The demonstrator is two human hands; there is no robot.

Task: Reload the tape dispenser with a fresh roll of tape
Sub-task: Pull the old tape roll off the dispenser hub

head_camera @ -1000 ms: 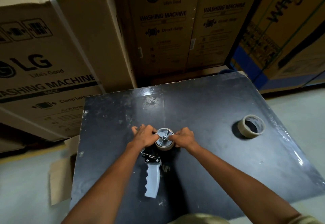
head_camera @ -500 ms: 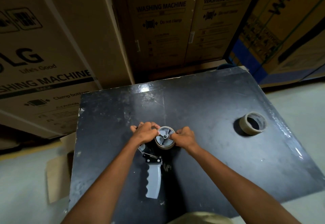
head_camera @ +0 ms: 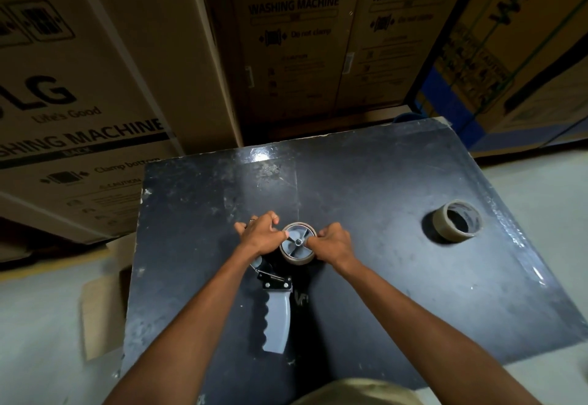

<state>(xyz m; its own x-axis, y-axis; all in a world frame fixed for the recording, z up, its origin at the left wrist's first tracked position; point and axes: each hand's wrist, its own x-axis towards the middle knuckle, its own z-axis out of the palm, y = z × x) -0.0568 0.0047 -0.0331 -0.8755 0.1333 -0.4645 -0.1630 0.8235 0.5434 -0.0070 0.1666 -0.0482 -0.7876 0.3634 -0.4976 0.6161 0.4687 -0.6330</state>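
- A tape dispenser (head_camera: 277, 296) lies flat on the black table (head_camera: 397, 277), about midway between the left and right edges and nearer the front edge than the back one.
- Its grey handle (head_camera: 277, 320), with a wavy grip along one side, points toward the front edge; a black bracket with 2 screws (head_camera: 276, 283) sits at the top of the handle.
- At the dispenser's far end a grey spoked hub (head_camera: 297, 242) faces up, and a thin tan ring (head_camera: 298, 258) is wrapped around it.
- The left hand (head_camera: 259, 236) is curled closed against the left side of the hub, fingers bent under; how firmly it has hold of the ring or the dispenser frame cannot be told.
- The right hand (head_camera: 332, 242) is also curled, its thumb and fingertips pinched at the right rim of the tan ring.
- Both forearms reach in from the front edge, one on each side of the handle.
- A second roll of tape (head_camera: 455, 225) sits near the right edge of the table, well apart from the dispenser, its open core tilted toward the camera.
- Large cardboard boxes (head_camera: 296, 38) printed "WASHING MACHINE" stand behind the back edge and beside the left edge.
- A flat piece of cardboard (head_camera: 101, 312) lies on the floor beside the left edge.
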